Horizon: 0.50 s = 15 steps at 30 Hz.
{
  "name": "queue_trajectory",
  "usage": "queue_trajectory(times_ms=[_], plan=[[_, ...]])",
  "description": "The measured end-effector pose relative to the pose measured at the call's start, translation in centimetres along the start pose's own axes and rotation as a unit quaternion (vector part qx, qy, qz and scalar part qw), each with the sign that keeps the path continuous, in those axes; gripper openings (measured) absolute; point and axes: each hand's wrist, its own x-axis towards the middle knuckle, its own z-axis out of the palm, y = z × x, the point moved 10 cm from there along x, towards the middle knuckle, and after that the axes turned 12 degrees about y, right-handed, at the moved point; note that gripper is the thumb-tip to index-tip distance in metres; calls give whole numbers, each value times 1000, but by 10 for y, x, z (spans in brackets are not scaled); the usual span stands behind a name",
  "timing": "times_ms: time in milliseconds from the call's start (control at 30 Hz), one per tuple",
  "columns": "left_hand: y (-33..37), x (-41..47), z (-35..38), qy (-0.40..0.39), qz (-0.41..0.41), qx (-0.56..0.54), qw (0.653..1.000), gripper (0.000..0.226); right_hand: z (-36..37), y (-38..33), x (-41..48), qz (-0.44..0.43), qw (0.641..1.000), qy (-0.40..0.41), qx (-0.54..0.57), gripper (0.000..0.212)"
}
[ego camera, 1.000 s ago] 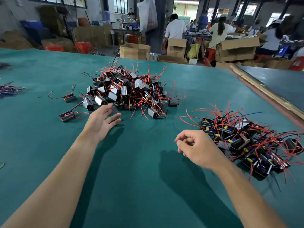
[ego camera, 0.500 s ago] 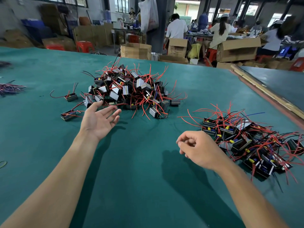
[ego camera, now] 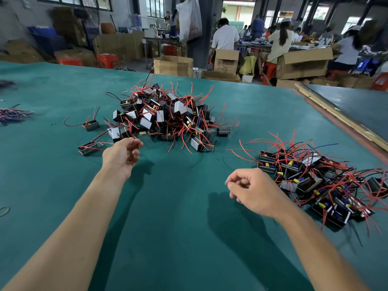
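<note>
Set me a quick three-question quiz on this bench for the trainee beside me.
1. True or false: the left hand grips a module from the central pile.
2. Which lies nearest the right hand? A: the central pile. B: the right pile. C: both equally near.
3. How many single modules lie alone on the green mat, well left of the central pile?
Key: 1 false, no module is in it; 2 B; 3 two.
</note>
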Motion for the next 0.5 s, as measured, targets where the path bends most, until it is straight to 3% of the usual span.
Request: queue_trajectory(times_ms=[133,267,333,400,500], plan=[[-1,-29,16,-48,2,56,997,18,2,0,0,-1,1000,-3,-2,17],[-18,-97,57,-251,-30,167,953,39,7,1,1,30,998,-15,52,20],[-28,-142,77,-395,-2,230,890,32,13,4,1,91,983,-31,157,28],[-45,-185,87,-517,31,289,805,28,22,4,-2,137,960,-62,235,32],[-78,-222,85,-613,39,374,695,20,28,1,-5,105,972,-78,194,20]])
